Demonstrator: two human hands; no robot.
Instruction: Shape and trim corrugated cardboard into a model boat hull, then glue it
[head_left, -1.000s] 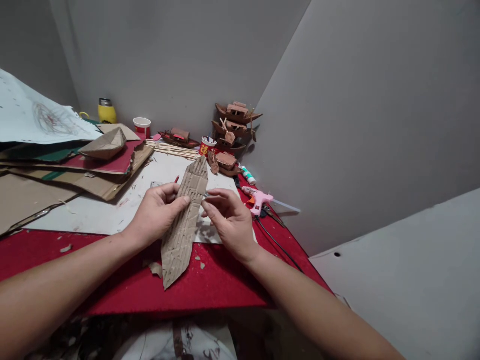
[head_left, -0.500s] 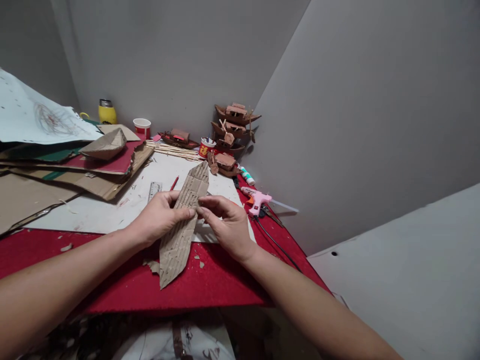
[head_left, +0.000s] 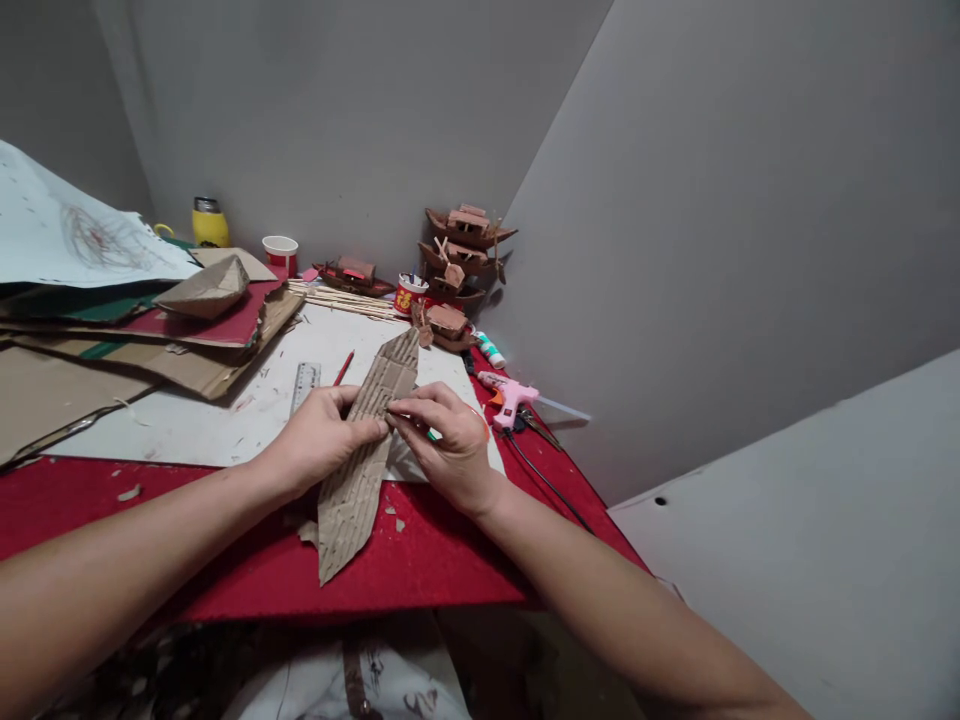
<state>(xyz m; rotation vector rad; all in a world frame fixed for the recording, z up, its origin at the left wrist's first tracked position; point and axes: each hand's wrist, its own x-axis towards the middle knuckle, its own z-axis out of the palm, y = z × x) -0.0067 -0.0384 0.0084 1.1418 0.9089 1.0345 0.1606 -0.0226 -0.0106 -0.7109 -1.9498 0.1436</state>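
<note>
A long strip of corrugated cardboard (head_left: 351, 520), pointed at both ends with its ridges exposed, tilts above the front of the table. My left hand (head_left: 319, 440) is closed on its left side, thumb on top and fingers underneath. At the middle of the strip, my right hand (head_left: 459, 447) pinches the cardboard surface with thumb and forefinger, close to my left thumb. Whatever small bit lies between those fingertips is too small to make out. Behind the strip lie a red pencil (head_left: 344, 368) and a clear ruler (head_left: 305, 380).
A pink glue gun (head_left: 510, 396) lies at the right edge, its cord trailing forward. Several brown model boats (head_left: 469, 228) are stacked at the back beside a red cup (head_left: 411, 294). On the left, cardboard sheets (head_left: 202, 362) carry a folded cardboard boat (head_left: 206, 288). Scraps dot the red cloth (head_left: 435, 560).
My right fingertips have shifted slightly left over the cardboard and the fingers have curled in more. My left hand keeps its grip. The whole view has moved slightly.
</note>
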